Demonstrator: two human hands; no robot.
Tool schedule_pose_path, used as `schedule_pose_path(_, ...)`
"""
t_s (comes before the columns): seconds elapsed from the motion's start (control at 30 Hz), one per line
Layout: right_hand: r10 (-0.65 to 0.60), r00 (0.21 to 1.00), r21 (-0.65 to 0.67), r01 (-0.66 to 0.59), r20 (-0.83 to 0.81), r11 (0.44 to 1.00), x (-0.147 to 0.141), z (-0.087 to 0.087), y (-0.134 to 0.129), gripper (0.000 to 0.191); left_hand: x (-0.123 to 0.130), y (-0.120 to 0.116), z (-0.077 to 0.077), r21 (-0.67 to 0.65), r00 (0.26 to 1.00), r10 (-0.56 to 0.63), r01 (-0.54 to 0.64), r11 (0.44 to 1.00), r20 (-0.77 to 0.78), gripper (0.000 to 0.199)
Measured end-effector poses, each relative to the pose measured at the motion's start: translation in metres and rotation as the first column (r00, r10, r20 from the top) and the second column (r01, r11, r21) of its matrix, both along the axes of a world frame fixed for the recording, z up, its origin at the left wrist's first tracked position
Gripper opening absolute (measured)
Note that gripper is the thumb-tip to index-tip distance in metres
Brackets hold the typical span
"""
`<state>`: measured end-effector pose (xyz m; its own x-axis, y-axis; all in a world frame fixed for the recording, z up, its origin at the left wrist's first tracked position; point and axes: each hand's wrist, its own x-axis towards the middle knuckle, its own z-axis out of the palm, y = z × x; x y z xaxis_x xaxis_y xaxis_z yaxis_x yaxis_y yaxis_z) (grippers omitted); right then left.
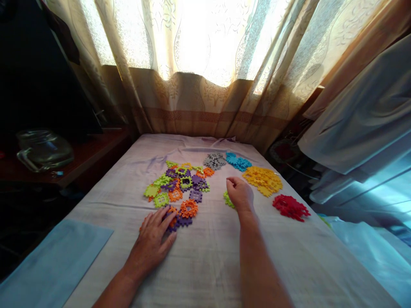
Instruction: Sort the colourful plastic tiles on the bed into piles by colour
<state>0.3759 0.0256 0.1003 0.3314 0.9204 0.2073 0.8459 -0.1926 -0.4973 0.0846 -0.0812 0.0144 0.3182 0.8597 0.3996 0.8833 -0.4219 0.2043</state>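
Note:
My left hand (156,235) lies with its fingers spread over orange and purple pieces at the near edge of a mixed heap. Green, purple and orange interlocking pieces (185,183) make up that heap. Over a few green pieces (228,199) is my right hand (239,193), its fingers curled closed; whatever they hold is hidden. Beyond and to the right lie separate piles: grey pieces (215,161), blue pieces (238,161), yellow pieces (263,180) and red pieces (290,207).
A pale sheet covers the table (205,265). At its left corner lies a light blue cloth (61,256). A glass jug (45,149) stands on a brown surface at the left. Curtains (199,102) hang behind, and pale fabric hangs at the right.

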Motion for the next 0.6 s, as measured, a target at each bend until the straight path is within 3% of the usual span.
schedule_pose_path(0.2, 0.113, 0.993, -0.042, -0.112, 0.025, 0.993, -0.03, 0.0, -0.003, 0.029, 0.001, -0.001, 0.001, -0.016, 1.0, 0.007, -0.007, 1.0, 0.005, 0.049)
schedule_pose_path(0.6, 0.115, 0.993, -0.078, -0.113, 0.018, 0.99, -0.027, 0.003, -0.004, 0.03, 0.001, -0.002, 0.002, -0.027, 1.0, 0.01, -0.009, 1.0, 0.02, 0.049)
